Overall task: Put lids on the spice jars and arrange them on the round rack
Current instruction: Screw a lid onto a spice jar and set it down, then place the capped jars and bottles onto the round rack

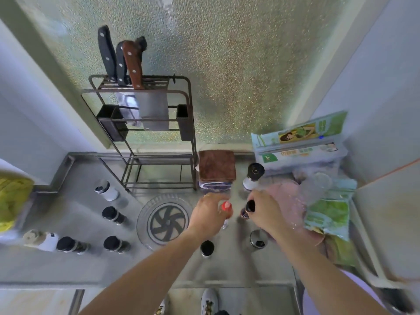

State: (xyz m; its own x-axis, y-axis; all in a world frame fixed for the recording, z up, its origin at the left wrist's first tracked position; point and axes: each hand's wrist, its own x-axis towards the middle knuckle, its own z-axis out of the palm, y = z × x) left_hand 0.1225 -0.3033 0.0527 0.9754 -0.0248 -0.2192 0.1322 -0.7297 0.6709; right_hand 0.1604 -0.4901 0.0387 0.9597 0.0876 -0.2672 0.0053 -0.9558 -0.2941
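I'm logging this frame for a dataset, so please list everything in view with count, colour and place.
Round rack: one, clear with dark pinwheel centre, counter middle.
Black-lidded jars: about five, left and near edge.
Red-capped jar: one, in the left hand.
Dark-capped jar: one, in the right hand.
Open jar: one, metal-rimmed, front right.
Knife rack: one, dark wire, back.
Folded cloth: one, brown.
Packets: several, green, right.
Left hand; right hand: gripping jars.

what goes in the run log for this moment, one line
left hand: on red-capped jar | right hand: holds black-lidded jar | round rack: empty
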